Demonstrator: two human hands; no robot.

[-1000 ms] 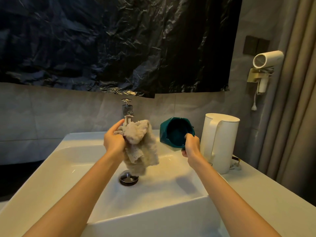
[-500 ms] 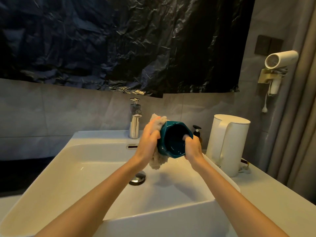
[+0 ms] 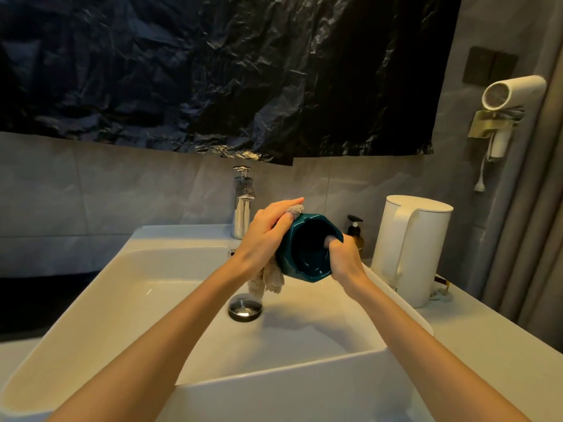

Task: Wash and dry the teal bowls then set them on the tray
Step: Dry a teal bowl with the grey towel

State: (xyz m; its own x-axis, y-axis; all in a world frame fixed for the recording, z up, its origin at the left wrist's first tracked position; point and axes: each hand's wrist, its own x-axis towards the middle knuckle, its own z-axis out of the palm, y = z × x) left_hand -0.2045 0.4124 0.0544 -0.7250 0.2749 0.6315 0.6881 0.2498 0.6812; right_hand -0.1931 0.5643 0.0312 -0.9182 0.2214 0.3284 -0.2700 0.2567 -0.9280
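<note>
A teal faceted bowl (image 3: 307,254) is held on its side above the white sink basin (image 3: 182,300), its opening facing me. My right hand (image 3: 344,257) grips its right rim, thumb inside the bowl. My left hand (image 3: 268,233) presses a beige cloth (image 3: 268,280) against the bowl's outer left side; the cloth shows above at the fingertips and hangs below the bowl. No tray is in view.
A chrome faucet (image 3: 242,205) stands behind the hands, a round drain plug (image 3: 245,307) below them. A white kettle (image 3: 409,248) and a dark pump bottle (image 3: 355,233) stand on the counter at right. A hair dryer (image 3: 511,92) hangs on the right wall.
My left hand brought the cloth from beside the faucet onto the bowl's outer side. The bowl stays in my right hand, now tilted a little lower.
</note>
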